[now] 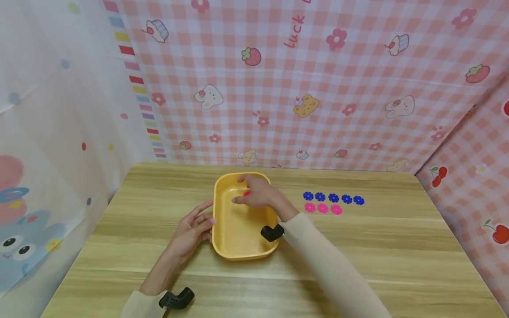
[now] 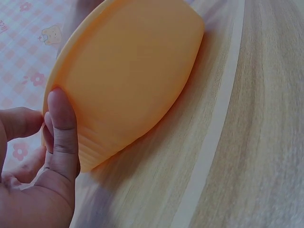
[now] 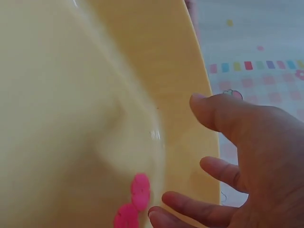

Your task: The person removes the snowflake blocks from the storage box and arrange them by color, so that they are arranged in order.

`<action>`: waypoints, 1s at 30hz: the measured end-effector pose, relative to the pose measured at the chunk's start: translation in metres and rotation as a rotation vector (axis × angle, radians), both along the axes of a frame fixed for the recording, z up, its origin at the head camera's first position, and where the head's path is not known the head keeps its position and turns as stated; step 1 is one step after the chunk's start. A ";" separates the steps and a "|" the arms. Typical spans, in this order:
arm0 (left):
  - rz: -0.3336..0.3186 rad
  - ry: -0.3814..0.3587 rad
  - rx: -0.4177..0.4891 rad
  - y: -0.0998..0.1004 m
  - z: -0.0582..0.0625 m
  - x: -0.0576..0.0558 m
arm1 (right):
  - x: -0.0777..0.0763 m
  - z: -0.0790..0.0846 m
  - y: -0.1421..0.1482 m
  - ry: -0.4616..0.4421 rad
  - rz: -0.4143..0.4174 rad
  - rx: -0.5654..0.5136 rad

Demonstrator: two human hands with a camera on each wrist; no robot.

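Observation:
A deep yellow plastic tray with rounded corners stands on the table. At its left side my left hand holds the rim; in the left wrist view, fingers lie against the outer wall. My right hand reaches over the tray's far part, fingers spread and nothing between them. Below its fingertips, pink flower-shaped plastic discs lie on the tray floor, touching each other. In the head view the hand mostly hides them.
Right of the tray, blue flower-shaped discs lie in a row on the wooden table, with a shorter row of pink ones nearer me. Behind the table hangs a checked cloth; patterned cloths also hang at both sides.

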State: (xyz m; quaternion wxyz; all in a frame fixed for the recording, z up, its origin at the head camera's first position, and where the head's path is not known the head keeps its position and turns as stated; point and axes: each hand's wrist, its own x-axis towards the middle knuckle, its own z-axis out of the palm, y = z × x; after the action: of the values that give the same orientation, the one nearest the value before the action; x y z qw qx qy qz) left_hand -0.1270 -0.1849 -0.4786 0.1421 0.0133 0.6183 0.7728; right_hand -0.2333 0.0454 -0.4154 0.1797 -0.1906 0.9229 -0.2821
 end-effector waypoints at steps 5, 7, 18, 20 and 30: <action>0.007 0.001 -0.001 0.000 0.000 0.001 | -0.001 -0.004 -0.006 -0.021 -0.017 0.020; 0.009 -0.004 0.000 0.000 0.000 0.000 | -0.001 -0.005 -0.009 -0.024 -0.026 0.026; 0.015 -0.017 -0.012 0.000 -0.001 0.000 | 0.002 -0.016 -0.021 -0.019 0.026 0.000; 0.021 -0.026 -0.012 0.001 -0.001 -0.001 | 0.002 -0.019 -0.021 -0.027 0.021 0.005; 0.034 -0.041 -0.017 0.001 0.002 0.000 | 0.003 -0.031 -0.021 -0.014 0.052 -0.004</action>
State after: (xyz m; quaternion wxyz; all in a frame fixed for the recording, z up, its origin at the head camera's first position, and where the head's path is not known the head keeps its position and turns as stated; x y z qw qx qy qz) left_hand -0.1270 -0.1839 -0.4768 0.1418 -0.0142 0.6219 0.7700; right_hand -0.2304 0.0241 -0.4463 0.1930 -0.2128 0.9158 -0.2805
